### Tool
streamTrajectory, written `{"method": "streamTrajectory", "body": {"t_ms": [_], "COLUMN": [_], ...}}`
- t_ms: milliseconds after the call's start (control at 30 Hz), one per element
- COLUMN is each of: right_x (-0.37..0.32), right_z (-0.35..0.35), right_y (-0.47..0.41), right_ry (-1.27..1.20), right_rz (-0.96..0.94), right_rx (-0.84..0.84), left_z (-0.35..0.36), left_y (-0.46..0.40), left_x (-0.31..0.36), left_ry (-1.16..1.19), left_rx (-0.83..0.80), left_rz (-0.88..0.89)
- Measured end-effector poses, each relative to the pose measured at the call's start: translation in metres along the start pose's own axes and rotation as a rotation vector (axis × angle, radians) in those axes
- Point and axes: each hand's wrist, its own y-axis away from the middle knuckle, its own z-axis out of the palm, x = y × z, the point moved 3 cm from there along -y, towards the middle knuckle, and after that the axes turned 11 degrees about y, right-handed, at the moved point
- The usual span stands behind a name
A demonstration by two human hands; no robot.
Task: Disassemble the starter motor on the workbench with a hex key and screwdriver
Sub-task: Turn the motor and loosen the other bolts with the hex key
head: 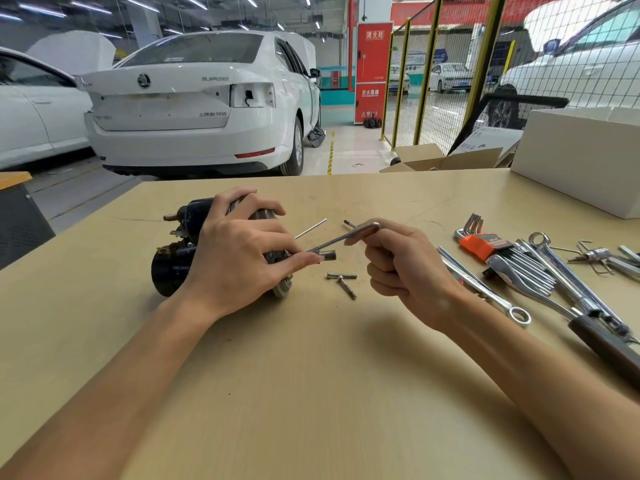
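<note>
The starter motor (pixel 180 258) is laid on its side on the workbench (pixel 311 375), left of the middle and nearer the far edge than the near one. Its long axis is run roughly left to right, with the dark body and a threaded stud turned toward the left edge and the lighter end plate turned toward the right. A thin through-bolt (pixel 310 229) is seen projecting from that end up and to the right.

The motor is gripped from above by the left hand (pixel 239 251), the fingers curled over the housing and the thumb stretched along to the end plate. A hex key (pixel 341 237) is pinched at its bend by the right hand (pixel 405 268), fingers closed around it; the long arm is slanted down-left to the end plate, at the left thumb tip.

Two loose bolts (pixel 343 280) are lying crossed just right of the motor. Toward the right edge a hex key set (pixel 485 245) in an orange holder and several wrenches (pixel 485 289) are spread. A white box (pixel 581 157) is stood at the far right corner.
</note>
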Motion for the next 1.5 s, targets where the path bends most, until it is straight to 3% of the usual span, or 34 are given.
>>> {"method": "streamTrajectory", "body": {"t_ms": [200,433,600,1200,1500], "right_x": [0.0012,-0.0036,-0.0069,-0.0016,0.0001], "right_z": [-0.0022,0.0040,0.0050,0.0003,0.0014], "right_y": [-0.0009,0.0030,0.0049,0.0010,0.0014], "right_ry": [-0.059,-0.120,-0.125,0.034,0.080], "right_rz": [0.077,0.055,0.023,-0.055,-0.031], "right_rx": [0.063,-0.186,-0.222,0.015,0.042], "left_z": [0.0002,-0.0004,0.0006,0.0014,-0.0012], "left_y": [0.0005,0.0006,0.0010,0.0008,-0.0005], "left_x": [-0.0003,-0.0008,-0.0021,-0.0031,0.0026], "left_ry": [0.008,-0.004,-0.015,-0.032,0.015], "left_rx": [0.019,-0.007,-0.015,-0.031,-0.009], "left_rz": [0.006,0.000,0.004,-0.042,-0.007]}}
